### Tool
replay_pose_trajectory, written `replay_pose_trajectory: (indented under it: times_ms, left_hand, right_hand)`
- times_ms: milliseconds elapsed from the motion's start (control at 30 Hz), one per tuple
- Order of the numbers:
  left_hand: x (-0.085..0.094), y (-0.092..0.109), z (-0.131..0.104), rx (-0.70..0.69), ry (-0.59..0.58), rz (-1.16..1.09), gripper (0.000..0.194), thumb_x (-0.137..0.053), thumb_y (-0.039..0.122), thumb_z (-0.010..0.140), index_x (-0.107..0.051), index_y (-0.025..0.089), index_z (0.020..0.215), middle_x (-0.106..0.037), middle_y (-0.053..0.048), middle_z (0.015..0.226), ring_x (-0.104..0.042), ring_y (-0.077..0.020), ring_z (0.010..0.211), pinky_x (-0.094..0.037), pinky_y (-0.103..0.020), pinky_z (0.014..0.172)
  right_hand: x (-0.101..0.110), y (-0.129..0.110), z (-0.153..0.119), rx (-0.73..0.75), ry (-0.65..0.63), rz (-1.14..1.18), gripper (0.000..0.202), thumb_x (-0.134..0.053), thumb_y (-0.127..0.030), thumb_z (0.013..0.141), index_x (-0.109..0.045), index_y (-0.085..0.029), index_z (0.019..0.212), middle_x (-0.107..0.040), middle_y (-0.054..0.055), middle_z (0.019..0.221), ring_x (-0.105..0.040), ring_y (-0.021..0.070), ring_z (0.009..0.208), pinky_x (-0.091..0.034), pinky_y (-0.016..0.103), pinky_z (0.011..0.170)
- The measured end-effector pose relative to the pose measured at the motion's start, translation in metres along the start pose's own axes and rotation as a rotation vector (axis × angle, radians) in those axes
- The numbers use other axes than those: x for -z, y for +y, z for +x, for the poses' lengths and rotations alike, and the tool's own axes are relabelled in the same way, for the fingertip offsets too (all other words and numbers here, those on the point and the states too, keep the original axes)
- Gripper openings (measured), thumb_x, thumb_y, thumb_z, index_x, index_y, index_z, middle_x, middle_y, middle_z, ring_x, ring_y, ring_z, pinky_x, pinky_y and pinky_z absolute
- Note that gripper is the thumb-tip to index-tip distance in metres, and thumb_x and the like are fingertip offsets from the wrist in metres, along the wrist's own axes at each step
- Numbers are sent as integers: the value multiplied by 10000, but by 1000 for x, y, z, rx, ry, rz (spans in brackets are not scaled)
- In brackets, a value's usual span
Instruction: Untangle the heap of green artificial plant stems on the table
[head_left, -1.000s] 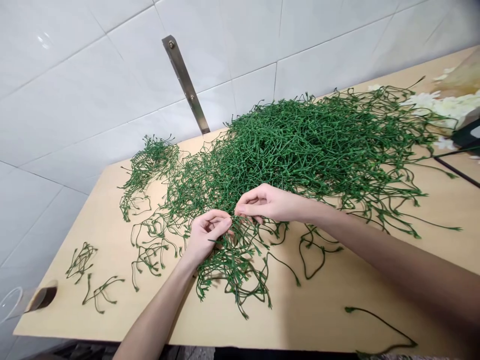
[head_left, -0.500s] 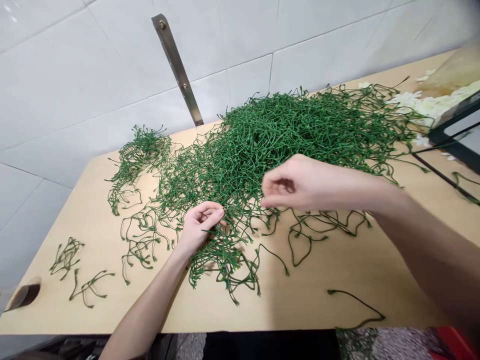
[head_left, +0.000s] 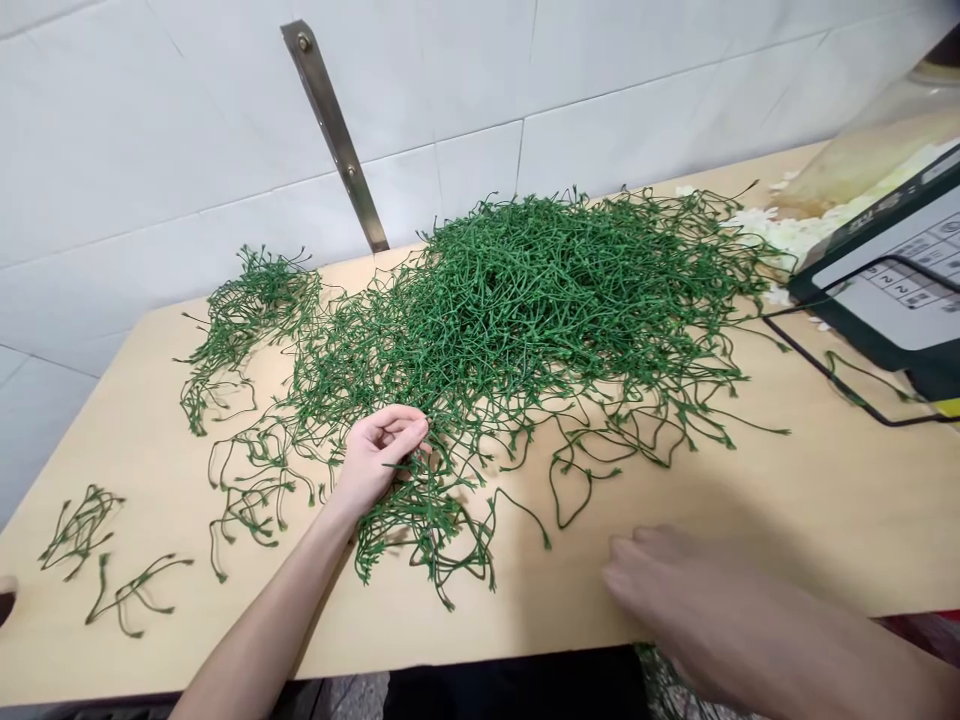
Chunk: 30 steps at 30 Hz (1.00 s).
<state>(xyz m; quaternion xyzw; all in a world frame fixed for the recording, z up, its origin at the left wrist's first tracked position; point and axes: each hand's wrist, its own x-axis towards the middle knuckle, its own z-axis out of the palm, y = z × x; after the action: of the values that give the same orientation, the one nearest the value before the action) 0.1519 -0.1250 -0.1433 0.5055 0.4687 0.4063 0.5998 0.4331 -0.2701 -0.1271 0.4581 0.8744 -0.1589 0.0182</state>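
My left hand (head_left: 382,455) is closed in a pinch at the near edge of the green pile, with a thin green artificial stem (head_left: 391,465) poking out by the thumb. Below that hand lies a loose bunch of green stems (head_left: 427,530), partly tucked behind the wrist. My right hand (head_left: 660,590) is low over the front edge of the table, blurred, with its knuckles up. Its fingertips are hidden, so whatever is under them does not show. The large tangled pile of green stems (head_left: 525,290) rises behind both hands.
A smaller green clump (head_left: 255,300) lies at the back left, and a few stems (head_left: 82,525) at the far left. White petals (head_left: 795,235), a dark box with a printed label (head_left: 900,280) and a black strap (head_left: 832,385) are at right. A tiled wall (head_left: 450,100) stands behind the table (head_left: 540,620).
My right hand has moved from in front of the pile down toward the front edge, where a single stem lay; that stem is no longer visible. My left hand keeps its pinch. The view has shifted right.
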Motion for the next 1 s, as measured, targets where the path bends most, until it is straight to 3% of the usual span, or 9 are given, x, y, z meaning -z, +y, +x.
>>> replay_pose_trajectory:
  times_ms: [100,200,300,400,500,667,833,933,1000]
  left_hand:
    - [-1,1,0,2,-6,-9,348,-847,435,651,-707,150,795,-658,9,606,-613,-108,487,-488,-211,512]
    - [-2,2,-1,4,-10,-14,346,-846,432,652,-706,151,798,-662,7,609,-615,-108,491,-486,-210,516]
    - [-3,3,-2,4,-20,-9,348,-843,437,655,-704,150,795,-665,3,610,-618,-110,493,-477,-207,516]
    - [-4,4,-2,0,-24,-16,362,-848,447,642,-700,148,783,-658,5,606,-617,-110,496,-474,-206,514]
    - [-4,4,-2,4,-25,-11,374,-843,458,643,-696,146,791,-650,7,608,-619,-112,511,-480,-208,523]
    - [-5,4,-2,-33,2,12,389,-839,472,639,-689,149,795,-620,18,611,-566,-90,518,-462,-197,520]
    - [-12,10,-4,-86,-4,56,401,-820,502,652,-663,151,764,-541,42,556,-467,-62,482,-354,-172,456]
    - [-14,12,-4,-82,-16,52,433,-818,531,644,-639,153,756,-536,43,562,-461,-63,490,-344,-176,467]
    - [-14,12,-5,-76,-23,47,453,-819,546,636,-631,152,753,-517,50,549,-445,-58,484,-324,-172,464]
  right_hand:
    - [11,4,14,76,-108,-135,272,-552,31,529,-624,-195,662,-650,56,651,-606,242,582,-385,356,534]
    - [27,14,28,-5,-246,-68,221,-558,31,596,-626,-168,660,-664,73,670,-626,226,613,-354,312,524]
    - [39,25,37,-55,-271,-32,170,-522,-31,747,-634,-153,709,-673,98,740,-637,220,662,-370,302,561]
    - [41,34,40,-76,-161,-47,220,-465,-30,807,-646,-139,869,-662,94,751,-635,218,661,-361,301,563]
    - [33,42,40,-68,-7,-173,375,-500,36,730,-623,-117,1051,-661,69,742,-618,213,624,-301,290,527]
    - [25,58,50,-19,103,-332,352,-524,106,655,-607,-143,890,-651,32,694,-577,166,549,-201,282,505]
    - [48,66,67,-81,242,-448,267,-486,97,682,-565,-148,754,-604,42,624,-517,149,497,-161,286,494]
    - [69,54,78,-99,403,-270,172,-489,-19,797,-533,-164,716,-567,25,627,-430,114,462,-200,281,485]
    - [79,41,91,-29,507,27,153,-494,-69,836,-528,-175,732,-558,0,637,-465,101,522,-296,253,521]
